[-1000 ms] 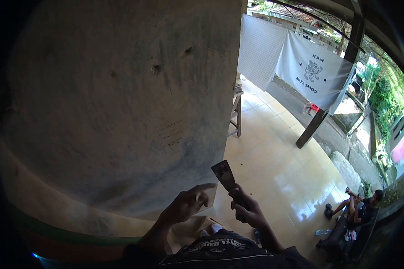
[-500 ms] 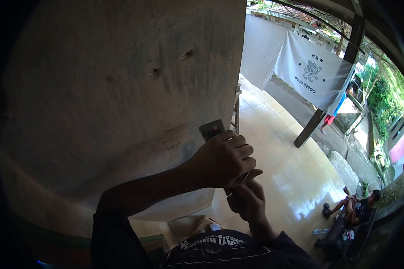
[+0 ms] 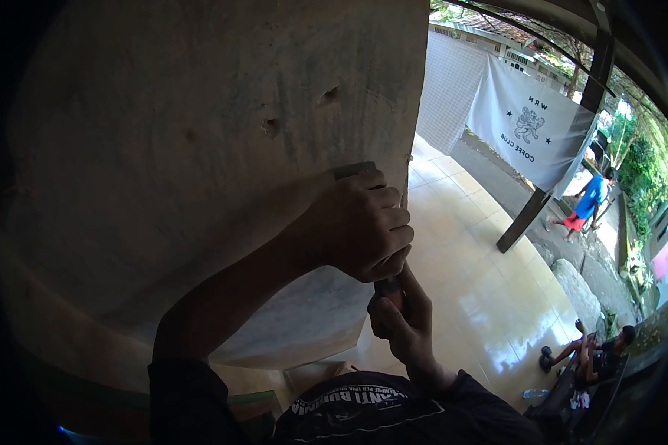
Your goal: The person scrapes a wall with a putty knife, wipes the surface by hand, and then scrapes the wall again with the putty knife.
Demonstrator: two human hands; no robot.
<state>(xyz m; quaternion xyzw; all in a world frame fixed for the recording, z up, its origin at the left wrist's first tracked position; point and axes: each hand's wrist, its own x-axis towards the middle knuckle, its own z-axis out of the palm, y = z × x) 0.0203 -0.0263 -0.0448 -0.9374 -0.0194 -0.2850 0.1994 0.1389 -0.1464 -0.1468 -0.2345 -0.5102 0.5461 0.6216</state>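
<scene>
A hand tool with a flat dark head point(image 3: 355, 170) is held against or very near the rough grey wall point(image 3: 200, 148), its head seen nearly edge-on. My left hand point(image 3: 367, 228) is closed round its upper part, knuckles outward, and hides most of the middle. Just below, my right hand point(image 3: 407, 322) grips the lower part, where a dark and reddish-brown handle shows between the fingers. Two small holes are in the wall above the hands.
Right of the wall edge lies a shiny tiled floor point(image 3: 460, 267). A white banner point(image 3: 527, 122) hangs by a slanted post point(image 3: 524, 221). One person point(image 3: 591, 199) is outside in blue and red; another point(image 3: 608, 360) sits at lower right near a bottle point(image 3: 534, 393).
Both hands and the tool have moved up, and the tool's head now shows as a thin strip. The view has shifted slightly. The person in blue shows more fully, further right.
</scene>
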